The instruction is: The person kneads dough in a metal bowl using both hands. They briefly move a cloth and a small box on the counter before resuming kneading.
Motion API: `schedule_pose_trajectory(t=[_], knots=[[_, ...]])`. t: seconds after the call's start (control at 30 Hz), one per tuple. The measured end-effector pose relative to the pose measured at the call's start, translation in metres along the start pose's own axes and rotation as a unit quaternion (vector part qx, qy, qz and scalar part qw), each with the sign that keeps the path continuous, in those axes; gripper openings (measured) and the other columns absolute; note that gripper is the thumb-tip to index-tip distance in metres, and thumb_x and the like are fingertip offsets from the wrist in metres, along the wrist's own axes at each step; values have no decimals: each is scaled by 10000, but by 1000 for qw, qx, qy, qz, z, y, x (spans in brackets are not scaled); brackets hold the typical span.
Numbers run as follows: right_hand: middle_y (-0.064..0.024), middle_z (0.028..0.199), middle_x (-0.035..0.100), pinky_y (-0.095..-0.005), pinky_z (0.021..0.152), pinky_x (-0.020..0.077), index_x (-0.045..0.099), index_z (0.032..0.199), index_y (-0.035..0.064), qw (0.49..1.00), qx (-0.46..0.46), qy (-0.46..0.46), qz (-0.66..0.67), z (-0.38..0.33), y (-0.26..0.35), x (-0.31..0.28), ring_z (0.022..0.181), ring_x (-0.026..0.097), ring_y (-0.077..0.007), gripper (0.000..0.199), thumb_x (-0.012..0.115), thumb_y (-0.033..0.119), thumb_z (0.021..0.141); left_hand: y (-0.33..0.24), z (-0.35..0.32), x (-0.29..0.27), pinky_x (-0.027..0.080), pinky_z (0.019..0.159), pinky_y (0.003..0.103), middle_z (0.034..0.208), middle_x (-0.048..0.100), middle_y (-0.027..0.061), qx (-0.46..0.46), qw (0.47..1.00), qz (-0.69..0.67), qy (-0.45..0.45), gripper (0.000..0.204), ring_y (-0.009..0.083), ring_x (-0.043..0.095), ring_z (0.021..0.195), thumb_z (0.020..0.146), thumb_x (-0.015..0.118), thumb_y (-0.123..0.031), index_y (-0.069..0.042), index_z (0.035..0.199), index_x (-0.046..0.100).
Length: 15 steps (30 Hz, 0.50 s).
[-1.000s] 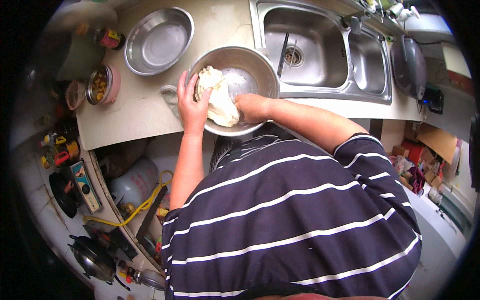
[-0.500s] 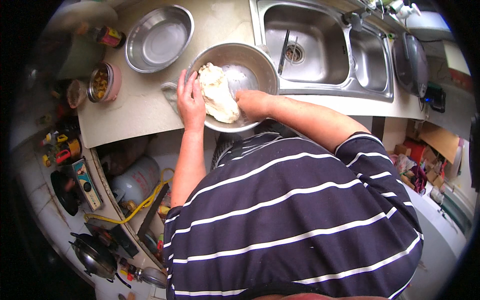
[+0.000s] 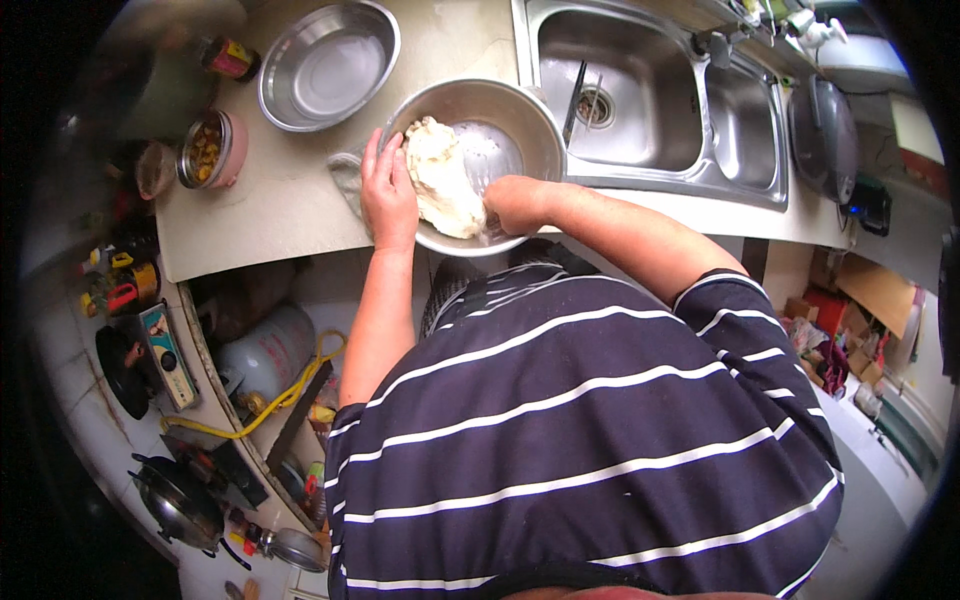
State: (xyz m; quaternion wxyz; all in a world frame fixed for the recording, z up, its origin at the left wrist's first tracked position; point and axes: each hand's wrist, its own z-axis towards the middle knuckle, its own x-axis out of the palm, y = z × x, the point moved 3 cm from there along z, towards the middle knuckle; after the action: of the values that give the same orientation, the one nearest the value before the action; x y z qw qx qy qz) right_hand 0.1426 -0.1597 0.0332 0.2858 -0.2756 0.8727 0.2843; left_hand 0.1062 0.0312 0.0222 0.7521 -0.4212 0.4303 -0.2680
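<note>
A large lump of pale dough lies along the left side of a round metal bowl at the counter's front edge. My left hand grips the bowl's left rim, its fingers long and close against the dough's left side. Inside the bowl, my right hand is curled into a fist just right of the dough's lower end. Its knuckles are down near the bowl's floor, and I see nothing in it; the fingertips are partly hidden. A greyish cloth sticks out from beside the bowl, left of my left hand.
Behind the bowl to the left stands an empty-looking metal basin. A pink container of yellowish food and a dark jar are farther left. The double steel sink with chopsticks adjoins on the right. A gas cylinder stands below.
My right fist has shifted slightly right and lower against the dough's edge. My left hand stays at the rim. The whole view has shifted a little.
</note>
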Motion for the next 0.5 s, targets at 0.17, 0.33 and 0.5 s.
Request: schedule_pose_trajectory(t=[0.17,0.33,0.5], knots=[[-195,846,698,-447,731,529,729,867,59,983,51,-178,-7,3,-13,-34,848,687,-378,242,622,0,659,1,0,0,459,1021,390,1386,559,159,4,1000,3,-4,272,332,562,1238,1000,537,-174,-46,1186,687],[-202,869,710,-431,771,546,743,927,60,999,28,-30,32,0,-4,-17,879,691,-381,277,627,12,680,1,-1,0,457,1023,384,1378,563,160,-13,1000,-11,-8,271,328,564,1233,997,538,-169,-41,1181,689],[-189,874,711,-435,761,548,743,891,54,995,33,-90,11,1,-8,-15,863,698,-363,220,671,57,683,-1,0,0,459,1020,381,1370,568,162,-9,1000,-27,-9,269,328,568,1227,998,542,-170,-42,1183,690]])
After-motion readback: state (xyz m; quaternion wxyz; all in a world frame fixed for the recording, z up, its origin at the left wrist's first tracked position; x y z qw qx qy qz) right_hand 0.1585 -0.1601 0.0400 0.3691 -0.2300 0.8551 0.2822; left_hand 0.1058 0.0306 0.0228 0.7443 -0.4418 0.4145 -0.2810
